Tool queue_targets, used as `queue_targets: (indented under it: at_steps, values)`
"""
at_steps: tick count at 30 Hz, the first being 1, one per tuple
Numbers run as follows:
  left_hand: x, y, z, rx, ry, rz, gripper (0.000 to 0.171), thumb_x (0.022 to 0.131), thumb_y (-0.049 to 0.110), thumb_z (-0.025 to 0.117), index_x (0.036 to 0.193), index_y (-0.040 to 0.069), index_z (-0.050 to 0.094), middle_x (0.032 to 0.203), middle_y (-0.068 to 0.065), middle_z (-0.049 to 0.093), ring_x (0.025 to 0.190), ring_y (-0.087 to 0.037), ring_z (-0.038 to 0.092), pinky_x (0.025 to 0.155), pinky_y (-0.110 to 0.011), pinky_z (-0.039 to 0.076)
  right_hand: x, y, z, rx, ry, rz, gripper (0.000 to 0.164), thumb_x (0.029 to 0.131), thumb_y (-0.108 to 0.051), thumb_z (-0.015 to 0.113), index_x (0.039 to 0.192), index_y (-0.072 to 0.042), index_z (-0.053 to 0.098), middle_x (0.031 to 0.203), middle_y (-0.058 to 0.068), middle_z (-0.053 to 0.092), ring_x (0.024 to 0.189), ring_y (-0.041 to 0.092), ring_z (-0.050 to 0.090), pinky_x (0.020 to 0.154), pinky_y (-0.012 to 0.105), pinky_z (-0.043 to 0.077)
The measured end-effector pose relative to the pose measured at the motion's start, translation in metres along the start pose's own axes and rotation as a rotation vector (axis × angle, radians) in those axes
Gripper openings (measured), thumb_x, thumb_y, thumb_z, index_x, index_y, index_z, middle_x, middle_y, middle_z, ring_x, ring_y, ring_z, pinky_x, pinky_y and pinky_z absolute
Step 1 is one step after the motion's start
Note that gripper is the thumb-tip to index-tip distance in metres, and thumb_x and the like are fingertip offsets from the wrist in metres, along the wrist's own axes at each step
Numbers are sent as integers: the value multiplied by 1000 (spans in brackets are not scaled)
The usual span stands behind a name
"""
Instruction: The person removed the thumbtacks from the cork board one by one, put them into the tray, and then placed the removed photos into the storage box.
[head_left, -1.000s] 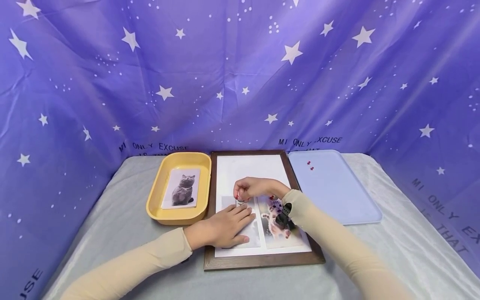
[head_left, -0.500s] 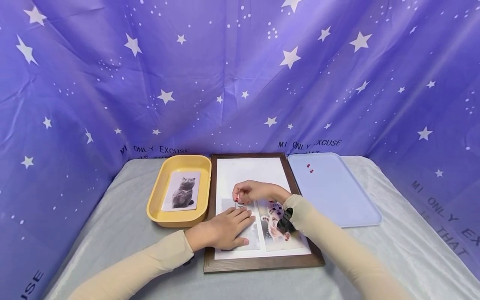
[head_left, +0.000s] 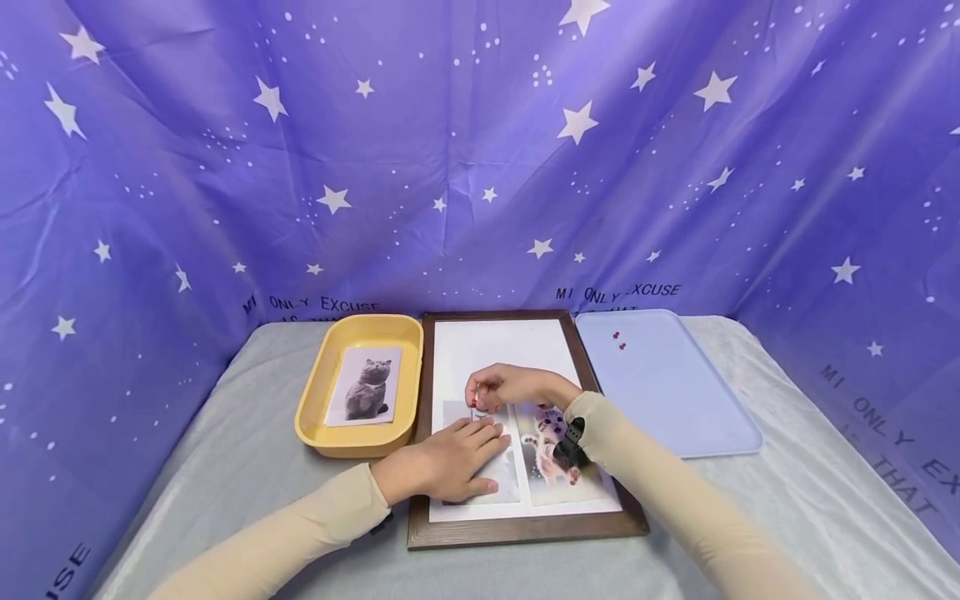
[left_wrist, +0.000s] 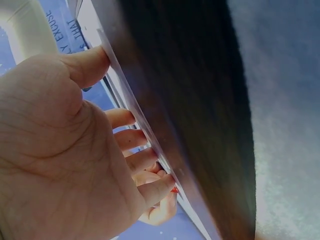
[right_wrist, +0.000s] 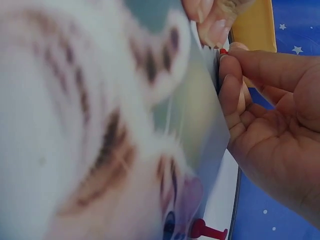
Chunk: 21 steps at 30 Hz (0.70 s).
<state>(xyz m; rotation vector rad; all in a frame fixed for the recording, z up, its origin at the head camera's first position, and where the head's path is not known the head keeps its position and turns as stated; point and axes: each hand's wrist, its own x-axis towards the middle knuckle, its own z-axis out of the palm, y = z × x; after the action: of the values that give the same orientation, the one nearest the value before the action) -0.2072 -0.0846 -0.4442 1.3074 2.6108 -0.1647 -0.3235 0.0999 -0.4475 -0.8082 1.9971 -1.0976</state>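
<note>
My right hand [head_left: 513,385] pinches a red push pin [right_wrist: 223,51] between thumb and fingers at the top edge of the left photo [head_left: 510,481]. Spread flat across that photo, my left hand [head_left: 453,458] presses it onto the white board [head_left: 498,346], covering most of its picture. The left wrist view shows the left fingertips [left_wrist: 142,137] touching the board surface. To the right lies a kitten photo [head_left: 551,479], partly hidden by my right wrist, with another red push pin [right_wrist: 207,231] standing at its top.
A brown wooden frame [head_left: 525,533] edges the board. On the left, a yellow tray [head_left: 306,417] holds a grey cat photo [head_left: 367,387]. On the right, a pale blue tray [head_left: 675,392] carries loose red push pins [head_left: 619,341]. A starry purple curtain [head_left: 450,167] hangs behind.
The head view has tilted slightly, so everything sits a little lower in it. My right hand keeps its pinch on the push pin and my left hand stays on the photo.
</note>
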Motion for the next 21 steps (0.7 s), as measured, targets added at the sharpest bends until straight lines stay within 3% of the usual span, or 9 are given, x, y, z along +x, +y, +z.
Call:
queue_targets:
  at_steps: [14,21]
  values:
    - [2,0,2,-10,-4,-1,70,105,56,42,161,16,30,167,-6,30,157,-24,25,128,-44,26,-3,-2,2,2,16,-6,15,99,1,56,110,6,64,73,-2,53,69,14,47,69,23,43]
    - [0,1,1,-29,9,-3,69,105,55,45,160,16,32,167,-6,32,156,-24,27,127,-44,27,-5,2,7,-29,96,-75,15,95,4,62,109,7,67,80,5,64,72,9,54,71,20,46]
